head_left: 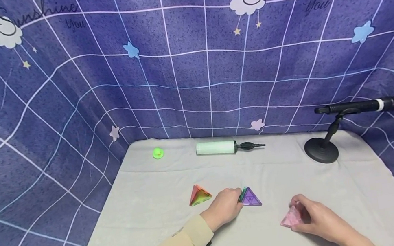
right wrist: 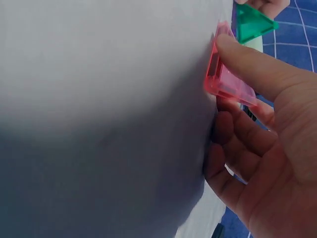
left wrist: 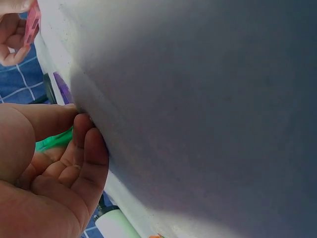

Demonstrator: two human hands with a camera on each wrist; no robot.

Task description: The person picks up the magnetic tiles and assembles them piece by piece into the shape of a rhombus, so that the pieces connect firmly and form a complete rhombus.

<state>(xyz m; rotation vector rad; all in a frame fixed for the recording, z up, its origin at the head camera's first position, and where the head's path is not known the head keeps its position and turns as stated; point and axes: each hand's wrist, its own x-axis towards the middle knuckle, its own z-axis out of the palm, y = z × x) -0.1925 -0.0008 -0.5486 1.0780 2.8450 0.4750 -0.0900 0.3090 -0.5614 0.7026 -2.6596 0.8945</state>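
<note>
Green piece, seemingly in left fingers

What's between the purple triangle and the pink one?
Only bare white cloth lies between the purple triangle and the pink triangle; the head view shows it.

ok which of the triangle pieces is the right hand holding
The pink piece, held by the right hand. The purple piece and green piece are at the left hand, and neither hand touches the red piece or yellow piece.
</note>
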